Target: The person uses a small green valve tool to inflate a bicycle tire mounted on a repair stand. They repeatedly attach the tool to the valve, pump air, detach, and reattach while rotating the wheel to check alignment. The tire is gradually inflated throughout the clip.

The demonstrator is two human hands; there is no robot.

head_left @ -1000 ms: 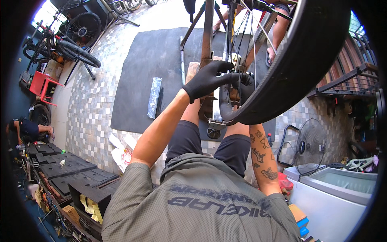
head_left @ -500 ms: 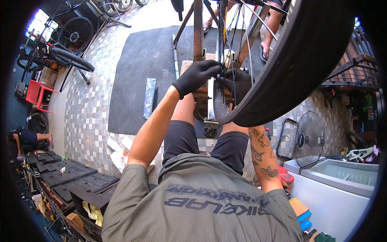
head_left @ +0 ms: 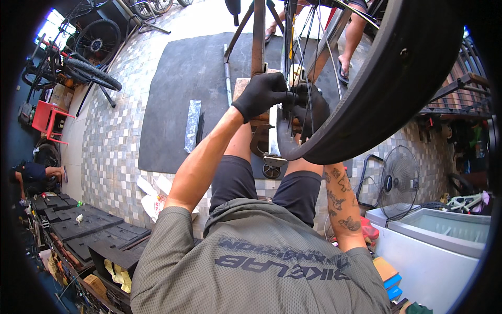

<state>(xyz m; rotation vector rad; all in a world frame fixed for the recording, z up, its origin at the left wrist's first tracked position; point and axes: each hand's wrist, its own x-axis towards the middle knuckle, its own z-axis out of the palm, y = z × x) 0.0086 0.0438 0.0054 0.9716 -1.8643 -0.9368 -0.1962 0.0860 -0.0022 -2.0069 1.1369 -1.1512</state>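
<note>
A bicycle wheel stands upright in a metal truing stand (head_left: 259, 44), its broad black rim (head_left: 381, 99) curving up to the right. At the rim's near-left part, my black-gloved left hand (head_left: 263, 95) is closed, its fingers curled against the spokes; what they pinch is too small to make out. My right hand (head_left: 312, 112), also gloved in black, sits behind the spokes (head_left: 307, 57) with its fingers bent close to the left hand's fingertips. Spokes and rim partly cover it. Below the hands, a silvery upright part of the stand (head_left: 273, 133) is beside the rim.
A dark mat (head_left: 172, 78) lies under the stand, with a wrapped strip (head_left: 193, 125) on it. Another person's legs (head_left: 353, 39) are beyond the wheel. A fan (head_left: 400, 180) and a white chest freezer (head_left: 434, 251) stand at right, black cases (head_left: 89, 227) at left.
The wheel has turned a little; a small hole now shows on its rim and the spokes have shifted. My left hand has moved slightly right and its fingers have curled tighter.
</note>
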